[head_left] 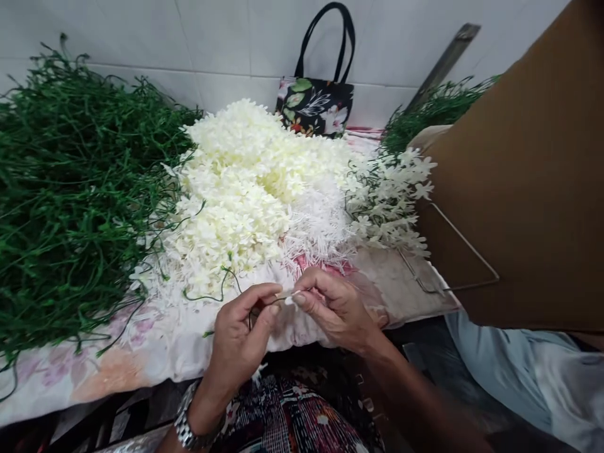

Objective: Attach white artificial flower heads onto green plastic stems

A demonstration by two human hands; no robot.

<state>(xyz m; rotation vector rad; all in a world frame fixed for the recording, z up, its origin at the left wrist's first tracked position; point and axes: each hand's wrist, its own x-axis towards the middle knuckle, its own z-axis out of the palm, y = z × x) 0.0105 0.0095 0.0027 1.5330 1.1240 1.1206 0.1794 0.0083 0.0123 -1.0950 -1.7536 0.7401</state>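
Near the table's front edge my left hand (245, 330) pinches a thin green artificial stem (223, 286), whose loose end curls out to the left. Close beside it, my right hand (335, 308) holds a small white artificial flower (291, 299) between thumb and forefinger. The two meet between my fingertips; whether the stem goes through the flower I cannot make out. Just beyond my hands lies a big heap of white blossoms (236, 201). Thin white flower pieces (321, 229) are piled at its right side.
A large mass of green stems (80, 189) covers the left. Finished-looking white sprays (389, 195) lie at the right, near a bent wire stand (465, 251) and a brown cardboard box (528, 176). A floral handbag (318, 104) stands against the tiled wall (217, 38).
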